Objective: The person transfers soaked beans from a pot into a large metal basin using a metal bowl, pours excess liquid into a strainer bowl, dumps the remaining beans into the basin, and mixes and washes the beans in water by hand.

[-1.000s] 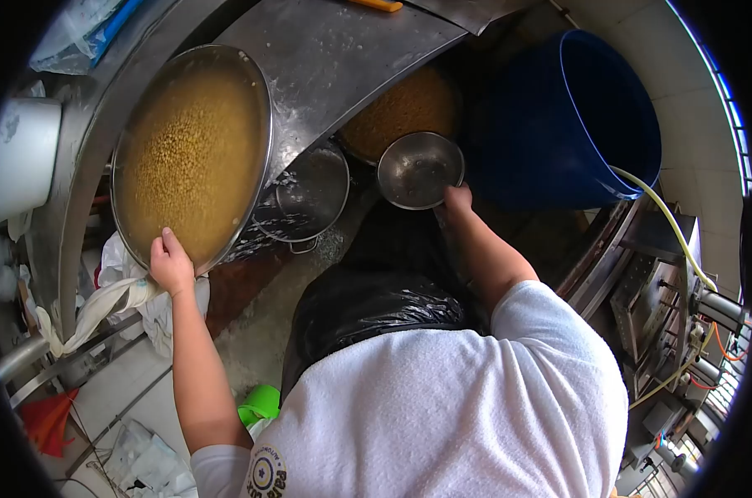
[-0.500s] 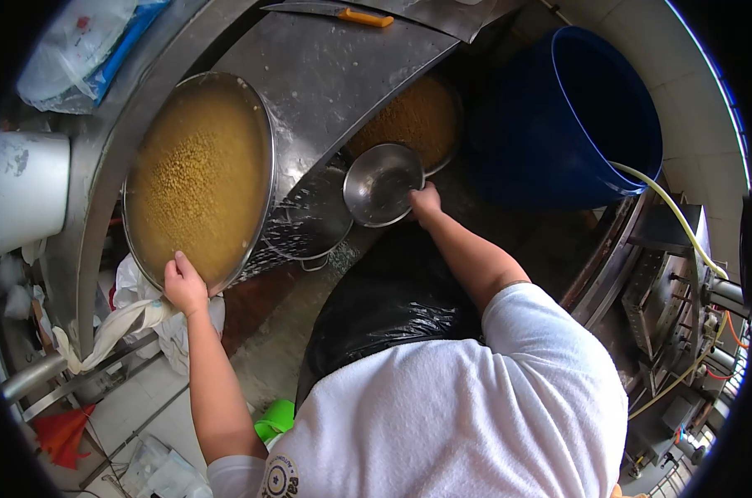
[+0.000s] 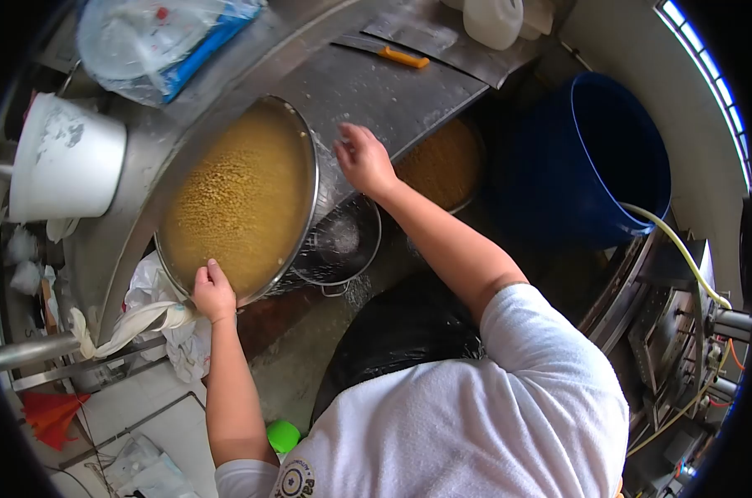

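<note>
My left hand is closed on the near rim of a large round metal-rimmed basin. Yellowish beans or grains lie in it under cloudy yellow liquid. Thin streams of water fall beside its right side toward a dark metal pot lower down. My right hand is raised just right of the basin, over the metal counter, holding nothing, its fingers loosely bent and apart. Behind my right forearm, a second round container of brownish-yellow grains is partly hidden.
On the metal counter lies an orange-handled knife. A blue barrel with a hose stands right. At left are a white bucket and a knotted cloth. Machinery stands at right.
My right hand has let go of the small metal bowl, which no longer shows, and has moved up and left toward the basin. My left hand stays on the rim. The view has shifted.
</note>
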`<state>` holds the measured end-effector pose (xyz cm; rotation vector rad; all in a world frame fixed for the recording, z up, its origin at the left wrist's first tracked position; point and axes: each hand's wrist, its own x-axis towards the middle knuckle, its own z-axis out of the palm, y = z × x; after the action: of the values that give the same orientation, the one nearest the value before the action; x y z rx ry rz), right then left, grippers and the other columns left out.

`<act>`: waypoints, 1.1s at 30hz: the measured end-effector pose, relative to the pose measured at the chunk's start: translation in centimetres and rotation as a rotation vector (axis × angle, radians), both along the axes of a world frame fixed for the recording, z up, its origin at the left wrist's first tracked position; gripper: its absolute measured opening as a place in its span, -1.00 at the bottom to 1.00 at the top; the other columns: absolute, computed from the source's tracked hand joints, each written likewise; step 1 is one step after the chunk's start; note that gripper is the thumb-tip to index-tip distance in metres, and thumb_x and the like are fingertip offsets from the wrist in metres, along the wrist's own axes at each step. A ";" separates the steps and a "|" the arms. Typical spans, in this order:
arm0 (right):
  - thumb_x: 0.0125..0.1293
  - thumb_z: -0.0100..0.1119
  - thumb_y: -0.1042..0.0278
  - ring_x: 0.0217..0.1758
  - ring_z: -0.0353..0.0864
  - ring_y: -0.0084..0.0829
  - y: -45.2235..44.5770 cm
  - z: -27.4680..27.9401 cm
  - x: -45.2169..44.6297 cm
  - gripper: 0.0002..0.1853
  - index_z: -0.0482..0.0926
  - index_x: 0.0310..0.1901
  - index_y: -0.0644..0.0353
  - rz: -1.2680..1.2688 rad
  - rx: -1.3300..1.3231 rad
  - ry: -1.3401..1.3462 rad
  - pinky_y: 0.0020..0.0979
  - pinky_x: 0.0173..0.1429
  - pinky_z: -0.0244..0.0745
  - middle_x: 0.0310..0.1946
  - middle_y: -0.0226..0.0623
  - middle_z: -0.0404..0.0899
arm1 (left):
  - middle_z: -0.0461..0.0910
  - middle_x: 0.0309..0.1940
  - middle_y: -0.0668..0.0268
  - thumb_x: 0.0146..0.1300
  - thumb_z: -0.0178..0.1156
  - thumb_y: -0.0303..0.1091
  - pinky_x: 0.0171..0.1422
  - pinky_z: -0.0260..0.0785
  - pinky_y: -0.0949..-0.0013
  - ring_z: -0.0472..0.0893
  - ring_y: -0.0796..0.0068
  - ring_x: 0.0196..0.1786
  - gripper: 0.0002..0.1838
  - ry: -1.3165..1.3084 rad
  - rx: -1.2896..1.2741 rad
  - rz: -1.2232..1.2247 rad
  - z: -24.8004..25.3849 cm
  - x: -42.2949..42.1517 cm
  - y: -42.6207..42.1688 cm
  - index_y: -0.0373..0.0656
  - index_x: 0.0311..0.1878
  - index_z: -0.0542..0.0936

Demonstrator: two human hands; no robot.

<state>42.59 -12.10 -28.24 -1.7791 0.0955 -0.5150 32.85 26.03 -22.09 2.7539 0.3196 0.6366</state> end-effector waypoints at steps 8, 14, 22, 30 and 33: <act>0.41 0.16 0.17 0.21 0.62 0.13 3.6 6.7 12.3 -0.56 0.61 0.23 0.19 0.202 -0.611 0.092 0.00 0.31 0.55 0.18 0.10 0.58 | 0.63 -0.49 0.00 0.49 0.14 -0.01 -0.23 0.42 -0.18 0.61 -0.22 -0.36 -0.54 0.016 0.064 0.031 -0.2 0.0 0.6 -0.15 -0.46 0.52; 0.42 0.05 0.29 0.34 0.57 0.12 4.9 1.2 17.9 -0.56 0.60 0.25 0.26 0.309 -0.890 0.002 -0.01 0.42 0.49 0.21 0.16 0.62 | 0.62 -0.50 0.03 0.45 0.20 -0.12 -0.20 0.43 -0.17 0.60 -0.17 -0.37 -0.61 -0.050 0.055 0.002 -0.3 -0.1 1.0 -0.15 -0.48 0.53; 0.53 -0.13 0.34 0.68 0.14 0.03 5.2 4.4 15.8 -0.44 0.36 0.53 0.11 0.369 -0.817 0.279 -0.12 0.70 0.10 0.60 0.01 0.22 | 0.61 -0.52 0.06 0.43 0.21 -0.18 -0.21 0.43 -0.13 0.60 -0.10 -0.36 -0.61 -0.115 0.032 -0.017 0.4 -0.4 0.8 -0.16 -0.53 0.51; 0.55 -0.05 0.20 0.57 0.34 0.04 7.7 6.6 14.6 -0.47 0.42 0.50 0.08 0.375 -0.716 0.122 -0.12 0.59 0.30 0.54 -0.04 0.36 | 0.61 -0.51 0.07 0.40 0.23 -0.22 -0.21 0.44 -0.11 0.60 -0.09 -0.37 -0.62 -0.162 -0.004 -0.032 0.2 -0.5 1.1 -0.17 -0.54 0.49; 0.53 0.02 0.19 0.55 0.36 0.04 9.3 11.5 12.2 -0.48 0.46 0.47 0.08 0.671 -0.775 0.143 -0.15 0.58 0.29 0.52 -0.07 0.39 | 0.61 -0.51 0.07 0.40 0.23 -0.23 -0.21 0.44 -0.12 0.60 -0.10 -0.37 -0.63 -0.185 -0.016 -0.046 0.2 -0.6 1.2 -0.17 -0.54 0.49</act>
<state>54.79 -2.77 -16.71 -2.4286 -0.6663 0.0965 32.29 27.27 -21.86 2.6537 0.2179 0.8650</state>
